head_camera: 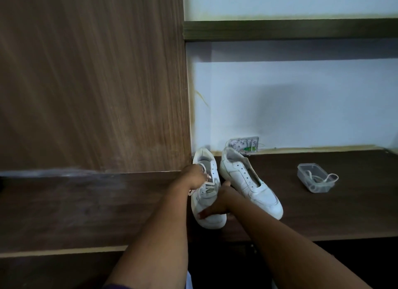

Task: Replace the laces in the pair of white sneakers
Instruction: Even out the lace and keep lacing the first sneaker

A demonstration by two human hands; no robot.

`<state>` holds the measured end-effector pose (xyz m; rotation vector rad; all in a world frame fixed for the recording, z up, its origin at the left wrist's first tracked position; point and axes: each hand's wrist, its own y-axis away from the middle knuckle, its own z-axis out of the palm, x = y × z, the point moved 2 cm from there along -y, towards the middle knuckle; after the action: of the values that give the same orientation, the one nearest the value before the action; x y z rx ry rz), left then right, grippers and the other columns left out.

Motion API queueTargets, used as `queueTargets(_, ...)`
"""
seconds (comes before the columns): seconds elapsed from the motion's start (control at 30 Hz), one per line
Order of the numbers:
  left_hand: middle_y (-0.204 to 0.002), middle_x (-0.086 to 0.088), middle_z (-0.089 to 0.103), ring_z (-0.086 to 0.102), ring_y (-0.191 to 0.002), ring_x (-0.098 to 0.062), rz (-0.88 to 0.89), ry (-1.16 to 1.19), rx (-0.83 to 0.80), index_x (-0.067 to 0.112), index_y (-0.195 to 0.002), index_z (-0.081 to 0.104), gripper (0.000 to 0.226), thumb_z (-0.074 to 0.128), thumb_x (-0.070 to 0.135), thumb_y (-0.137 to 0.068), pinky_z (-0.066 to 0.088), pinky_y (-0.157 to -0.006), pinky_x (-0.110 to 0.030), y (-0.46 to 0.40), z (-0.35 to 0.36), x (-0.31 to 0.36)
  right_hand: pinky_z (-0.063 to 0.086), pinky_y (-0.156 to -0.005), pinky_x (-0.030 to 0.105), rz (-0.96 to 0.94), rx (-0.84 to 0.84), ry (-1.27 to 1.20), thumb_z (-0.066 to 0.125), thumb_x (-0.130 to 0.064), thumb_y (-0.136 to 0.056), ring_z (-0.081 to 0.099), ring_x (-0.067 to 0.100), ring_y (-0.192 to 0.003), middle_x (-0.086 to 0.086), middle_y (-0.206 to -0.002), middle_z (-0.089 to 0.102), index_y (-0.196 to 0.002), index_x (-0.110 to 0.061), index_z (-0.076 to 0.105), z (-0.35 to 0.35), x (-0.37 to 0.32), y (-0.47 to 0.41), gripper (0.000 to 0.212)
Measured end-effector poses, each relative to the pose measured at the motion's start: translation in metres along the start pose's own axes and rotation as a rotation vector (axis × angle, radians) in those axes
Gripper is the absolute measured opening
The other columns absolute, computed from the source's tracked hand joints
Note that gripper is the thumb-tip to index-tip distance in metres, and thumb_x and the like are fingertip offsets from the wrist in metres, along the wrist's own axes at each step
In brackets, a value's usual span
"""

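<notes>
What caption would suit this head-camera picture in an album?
Left hand pinching the lace of a white sneaker, right hand steadying it; its unlaced mate alongside.

Bare forearms, no watch or rings visible; purple sleeve edge [116, 286] at left arm.
</notes>
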<state>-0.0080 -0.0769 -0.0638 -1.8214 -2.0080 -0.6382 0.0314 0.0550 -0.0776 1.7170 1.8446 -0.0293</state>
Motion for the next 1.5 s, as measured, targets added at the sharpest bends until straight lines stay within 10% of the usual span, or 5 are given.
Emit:
queueTargets(0.47, -0.062, -0.002, 0.063, 0.043, -0.04, -0.005, 0.158, 2.004, 0.388, 0.017, -0.071, 0.043, 0.03, 0.045, 0.003, -0.097, 0.032, -0.04, -0.015, 0.031, -0.096, 0.0, 0.043, -0.106, 0.038, 0.078, -0.243, 0.072, 0.072, -0.057, -0.074, 0.045, 0.029, -0.131, 0.014, -0.149, 0.033, -0.149, -0.004, 0.015, 0.002, -0.012, -0.011, 0.108)
queueTargets(0.97, -0.076, -0.008, 0.058, 0.054, -0.064, -0.019, -0.134, -0.104, -0.095, 0.008, -0.089, 0.063, 0.016, 0.053, 0.02, -0.091, 0.037, -0.055, -0.026, 0.016, -0.032, -0.012, 0.047, -0.101, 0.041, 0.297, -0.501, 0.108, 0.083, -0.038, -0.069, 0.066, 0.026, -0.098, 0.016, -0.126, 0.06, -0.133, 0.001, 0.043, -0.028, 0.026, -0.018, 0.085)
queueTargets(1.13, -0.079, 0.002, 0.056, 0.05, -0.075, -0.012, 0.065, 0.334, -0.036, 0.02, -0.078, 0.057, 0.019, 0.056, 0.025, -0.096, 0.038, -0.071, -0.027, 0.02, -0.028, 0.008, 0.045, -0.075, 0.027, -0.374, 0.212, 0.102, 0.066, -0.021, -0.078, 0.058, 0.019, -0.098, 0.004, -0.105, 0.061, -0.106, -0.013, 0.056, -0.047, 0.0, -0.023, 0.031)
queueTargets(1.23, -0.078, -0.003, 0.056, 0.048, -0.069, -0.013, 0.154, 0.522, 0.037, 0.02, -0.074, 0.054, 0.024, 0.056, 0.027, -0.097, 0.038, -0.067, -0.027, 0.023, -0.03, 0.025, 0.053, -0.073, 0.029, -0.579, 0.141, -0.515, 0.063, -0.015, -0.078, 0.063, 0.019, -0.096, 0.006, -0.106, 0.063, -0.119, -0.02, 0.05, -0.041, -0.015, -0.021, 0.044)
queueTargets(1.5, -0.071, 0.001, 0.057, 0.051, -0.063, -0.01, 0.116, 0.807, 0.115, 0.017, -0.072, 0.056, 0.033, 0.047, 0.026, -0.102, 0.04, -0.061, -0.021, 0.024, -0.045, 0.012, 0.04, -0.051, 0.025, -0.283, 0.392, -1.273, 0.042, -0.004, -0.098, 0.04, 0.016, -0.054, 0.007, -0.061, 0.04, -0.077, -0.009, 0.059, -0.081, 0.017, -0.026, 0.027)
